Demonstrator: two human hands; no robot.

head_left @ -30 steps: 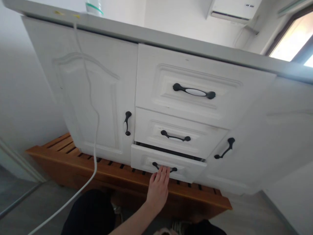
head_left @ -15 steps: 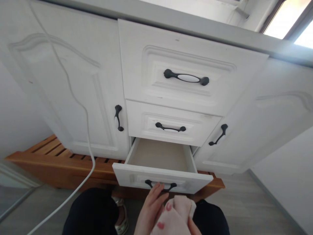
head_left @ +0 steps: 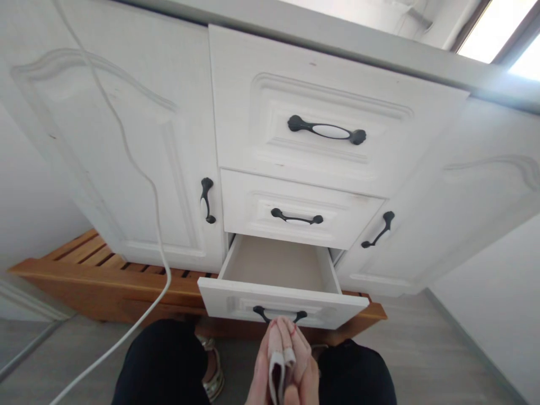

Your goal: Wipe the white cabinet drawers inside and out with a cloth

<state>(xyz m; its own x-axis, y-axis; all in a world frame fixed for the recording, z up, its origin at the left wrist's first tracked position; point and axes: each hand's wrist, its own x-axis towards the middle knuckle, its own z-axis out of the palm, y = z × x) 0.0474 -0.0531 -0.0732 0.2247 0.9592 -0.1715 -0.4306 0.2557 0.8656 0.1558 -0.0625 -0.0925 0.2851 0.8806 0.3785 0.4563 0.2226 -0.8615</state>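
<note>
A pale pink cloth (head_left: 300,351) with small red marks is folded together between my two hands, its white edges and a dark inner fold facing me. My left hand (head_left: 259,371) presses on it from the left, and my right hand (head_left: 311,379) grips it from the right with the thumb near the fold. Just beyond the cloth is the front of a pulled-out bottom drawer (head_left: 236,298), with its dark curved handle (head_left: 262,313) partly covered by the cloth. The drawer's pale bottom shows behind that front.
Above are two closed drawers, the upper (head_left: 236,112) and the middle one (head_left: 240,197), between white cabinet doors. Below runs a slatted wooden bench (head_left: 84,281). A white cable (head_left: 157,225) hangs down at left. My dark-clothed knees (head_left: 162,360) flank my hands.
The cloth has been folded narrower and turned so its edges face me. My left hand has drawn back from the drawer handle onto the cloth. The drawer stays pulled out.
</note>
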